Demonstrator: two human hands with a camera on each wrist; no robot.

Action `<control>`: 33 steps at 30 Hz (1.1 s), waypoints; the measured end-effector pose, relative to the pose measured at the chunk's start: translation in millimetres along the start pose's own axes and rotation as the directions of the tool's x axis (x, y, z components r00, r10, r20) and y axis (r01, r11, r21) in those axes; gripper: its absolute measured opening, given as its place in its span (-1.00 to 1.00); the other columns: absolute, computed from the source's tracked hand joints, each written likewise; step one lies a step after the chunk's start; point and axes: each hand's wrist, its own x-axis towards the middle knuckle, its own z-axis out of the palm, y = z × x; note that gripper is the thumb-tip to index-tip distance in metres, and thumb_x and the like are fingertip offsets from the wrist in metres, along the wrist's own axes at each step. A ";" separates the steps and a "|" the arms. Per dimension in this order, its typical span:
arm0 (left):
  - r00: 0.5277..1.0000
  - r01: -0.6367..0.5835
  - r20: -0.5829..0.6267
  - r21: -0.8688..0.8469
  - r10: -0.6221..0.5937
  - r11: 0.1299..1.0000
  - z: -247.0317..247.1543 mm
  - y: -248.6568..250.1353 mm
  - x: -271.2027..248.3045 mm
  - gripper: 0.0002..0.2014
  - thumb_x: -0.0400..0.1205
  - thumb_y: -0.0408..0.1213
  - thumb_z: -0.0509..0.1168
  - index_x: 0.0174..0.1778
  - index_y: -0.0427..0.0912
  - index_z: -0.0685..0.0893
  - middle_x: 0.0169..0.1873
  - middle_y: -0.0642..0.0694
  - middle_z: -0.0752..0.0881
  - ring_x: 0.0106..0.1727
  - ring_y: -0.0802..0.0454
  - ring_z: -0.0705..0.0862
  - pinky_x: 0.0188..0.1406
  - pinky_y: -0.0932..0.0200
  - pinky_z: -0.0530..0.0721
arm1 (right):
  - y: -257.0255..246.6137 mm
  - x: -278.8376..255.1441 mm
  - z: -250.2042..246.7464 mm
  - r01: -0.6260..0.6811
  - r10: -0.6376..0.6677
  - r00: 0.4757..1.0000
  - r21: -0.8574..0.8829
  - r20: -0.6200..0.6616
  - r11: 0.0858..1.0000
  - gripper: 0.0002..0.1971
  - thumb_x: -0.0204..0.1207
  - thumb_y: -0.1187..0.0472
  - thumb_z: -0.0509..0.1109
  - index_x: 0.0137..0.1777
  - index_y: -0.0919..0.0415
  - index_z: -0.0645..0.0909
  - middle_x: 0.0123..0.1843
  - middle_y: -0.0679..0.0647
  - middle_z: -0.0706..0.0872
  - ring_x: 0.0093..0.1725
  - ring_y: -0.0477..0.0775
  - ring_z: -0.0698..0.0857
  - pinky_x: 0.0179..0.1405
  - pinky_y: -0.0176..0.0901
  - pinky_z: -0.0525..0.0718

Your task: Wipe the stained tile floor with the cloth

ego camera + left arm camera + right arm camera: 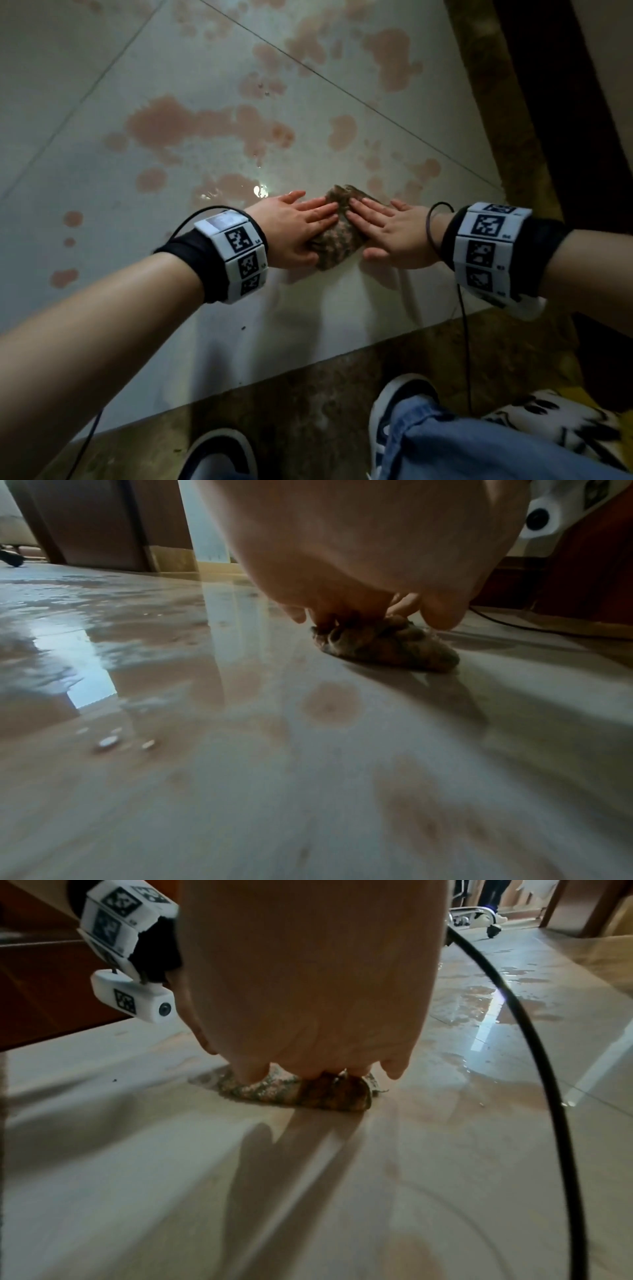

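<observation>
On pale tile floor (102,192), cloth (337,236) half hidden, left hand (291,233), right hand (397,236) pressing flat-fingered

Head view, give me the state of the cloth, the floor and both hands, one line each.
Mottled brown-and-pink cloth: bunched, flat on floor under both hands.
Pale tile floor: wet, pinkish stains beyond the cloth.
Left hand: fingers straight, pressing cloth.
Right hand: fingers straight, pressing cloth.
</observation>
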 end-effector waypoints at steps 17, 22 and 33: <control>0.975 -0.222 0.059 0.243 0.214 0.944 -39.6 67.1 68.0 -0.20 0.64 0.26 -0.05 0.70 -0.15 -0.03 0.70 -0.08 -0.04 0.72 0.04 -0.04 0.67 -0.03 -0.23 | 24.9 -48.5 70.8 -0.235 0.208 0.965 0.174 0.160 0.956 -0.28 0.69 -0.14 -0.09 0.68 0.13 -0.36 0.70 0.11 -0.39 0.73 0.09 -0.18 0.67 0.10 -0.06; 0.964 -0.265 0.095 0.279 0.249 0.923 -45.9 83.5 78.2 -0.21 0.65 0.24 -0.05 0.69 -0.17 -0.04 0.70 -0.10 -0.06 0.72 0.02 -0.06 0.67 -0.04 -0.23 | 29.1 -57.3 81.0 -0.276 0.229 0.950 0.234 0.212 0.932 -0.30 0.70 -0.10 -0.07 0.69 0.14 -0.31 0.71 0.12 -0.37 0.73 0.11 -0.18 0.67 0.07 -0.11; 0.934 -0.357 0.128 0.302 0.334 0.884 -59.0 131.7 107.9 -0.20 0.64 0.25 -0.05 0.69 -0.16 -0.04 0.70 -0.12 -0.05 0.72 -0.02 -0.08 0.66 -0.07 -0.27 | 49.9 -87.7 110.8 -0.366 0.244 0.902 0.331 0.357 0.870 -0.34 0.73 -0.05 -0.08 0.69 0.16 -0.28 0.72 0.16 -0.30 0.72 0.12 -0.18 0.68 -0.07 -0.14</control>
